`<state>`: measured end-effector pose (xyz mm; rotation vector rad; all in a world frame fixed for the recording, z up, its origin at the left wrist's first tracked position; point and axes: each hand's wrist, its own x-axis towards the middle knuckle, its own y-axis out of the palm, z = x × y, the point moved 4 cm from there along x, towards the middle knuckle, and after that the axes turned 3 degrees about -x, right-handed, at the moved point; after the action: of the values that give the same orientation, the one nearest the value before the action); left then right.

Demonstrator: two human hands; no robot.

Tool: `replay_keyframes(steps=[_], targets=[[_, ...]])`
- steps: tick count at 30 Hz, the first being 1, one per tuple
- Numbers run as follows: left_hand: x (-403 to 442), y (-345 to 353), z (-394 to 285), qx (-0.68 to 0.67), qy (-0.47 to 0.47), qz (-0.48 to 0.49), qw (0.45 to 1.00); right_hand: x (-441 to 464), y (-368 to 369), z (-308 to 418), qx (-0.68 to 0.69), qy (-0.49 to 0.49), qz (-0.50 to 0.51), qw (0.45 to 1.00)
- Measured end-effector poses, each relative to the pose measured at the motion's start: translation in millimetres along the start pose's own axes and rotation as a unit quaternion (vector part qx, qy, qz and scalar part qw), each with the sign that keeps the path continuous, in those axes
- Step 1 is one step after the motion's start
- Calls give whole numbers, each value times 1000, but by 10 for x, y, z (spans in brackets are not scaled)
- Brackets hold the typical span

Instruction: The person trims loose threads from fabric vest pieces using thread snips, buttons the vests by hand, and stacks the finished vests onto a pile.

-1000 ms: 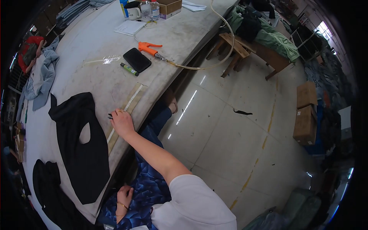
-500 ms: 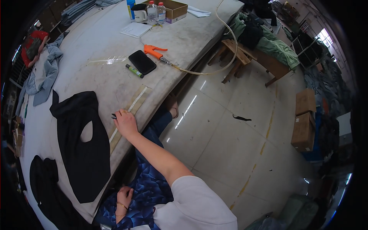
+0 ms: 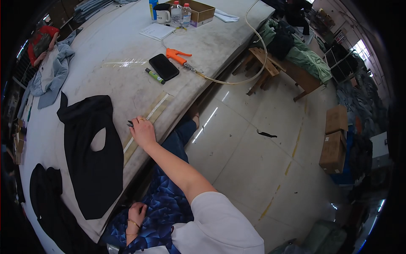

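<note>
My right hand (image 3: 143,132) rests on the table's near edge, over a measuring tape strip (image 3: 157,106) fixed there. Its fingers are closed around small dark thread snips (image 3: 130,123), of which only the pointed end shows. Left of that hand lies a flat black fabric piece (image 3: 93,169) with an oval opening. My left hand (image 3: 137,214), a bracelet at its wrist, lies on the blue patterned cloth (image 3: 169,199) over my lap, fingers curled in and nothing visible in them. Another black garment piece (image 3: 50,207) lies at the lower left.
On the table (image 3: 114,46) are a black phone (image 3: 164,67), a green marker (image 3: 154,76), an orange air gun (image 3: 177,55) with a hose, a mug (image 3: 163,16), bottles and a cardboard box (image 3: 202,15). A person in red (image 3: 42,44) handles light-blue garments at the far left.
The view has shifted slightly, so the table things appear a little further right. My right hand stays by the tape with the snips, and my left hand remains on my lap.
</note>
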<state>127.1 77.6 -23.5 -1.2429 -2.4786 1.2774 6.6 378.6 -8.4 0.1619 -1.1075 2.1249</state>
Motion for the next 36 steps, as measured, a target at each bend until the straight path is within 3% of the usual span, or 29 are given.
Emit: replay_keyframes(steps=[7, 14, 16, 17, 19, 23, 25, 27, 29, 30, 32, 33, 36], targets=[[-82, 11, 16, -6, -16, 2, 1000, 0, -32, -1, -5, -1, -5, 1000], [-133, -110, 63, -41, -51, -58, 996, 14, -15, -39, -26, -11, 10, 1000], [-57, -191, -58, -109, -7, -37, 993, 20, -2, -70, -27, -24, 19, 999], [-17, -282, -86, -115, -32, -64, 991, 16, 0, -77, -28, -25, 23, 999], [187, -526, -244, -130, 56, -82, 987, 34, -4, -46, -37, -29, 28, 998], [805, -1032, -452, -58, 106, -206, 971, 57, -15, -16, -60, -47, 45, 996], [1252, -1200, -523, 51, 147, -363, 919, 61, -30, -3, -35, -48, 28, 998], [1919, -1136, -297, 15, 53, -322, 945, 117, -64, -24, -12, -65, 12, 998], [2003, -1020, -257, -52, 20, -196, 979, 93, -26, -239, -36, 25, -28, 999], [1936, -946, -267, -64, -1, -146, 987, 117, -30, -200, -34, 17, -29, 999], [1589, -1027, -283, -88, -2, -162, 983, 74, -68, -5, -179, -45, -24, 983], [1392, -1110, -272, -110, -3, -173, 979, 78, -62, 97, -175, -46, -22, 983], [756, -1456, -243, -115, 24, -183, 976, 34, 103, 711, -124, -267, 67, 953]])
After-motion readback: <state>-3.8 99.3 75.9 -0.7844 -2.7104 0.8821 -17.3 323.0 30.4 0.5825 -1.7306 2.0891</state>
